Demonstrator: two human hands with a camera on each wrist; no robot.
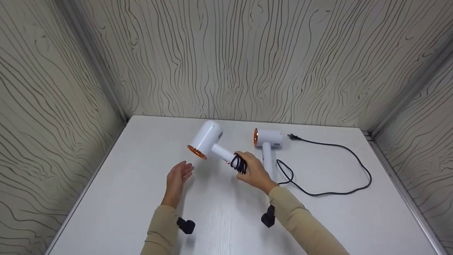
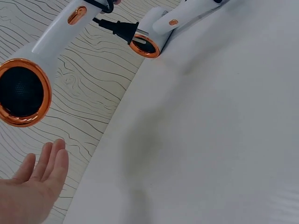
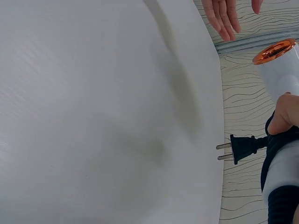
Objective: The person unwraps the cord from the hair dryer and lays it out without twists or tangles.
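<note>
A white hair dryer [image 1: 208,137] with an orange-rimmed nozzle is held up above the table, tilted with the nozzle towards the lower left. My right hand [image 1: 255,173] grips its handle where the black cord [image 1: 240,164] is wound round it. From that coil the two-pin plug [image 3: 244,148] sticks out in the right wrist view. Below the nozzle is my left hand [image 1: 177,180], apart from the dryer, its fingers extended and holding nothing. Beside my right hand, a second white hair dryer [image 1: 270,138] lies on the table; my right hand and forearm partly hide its handle end.
The second dryer's black cord [image 1: 329,144] loops loosely over the right side of the white table [image 1: 116,198], its plug [image 1: 293,137] near the dryer's head. Wood-grain patterned panels [image 1: 226,60] enclose the back and both sides.
</note>
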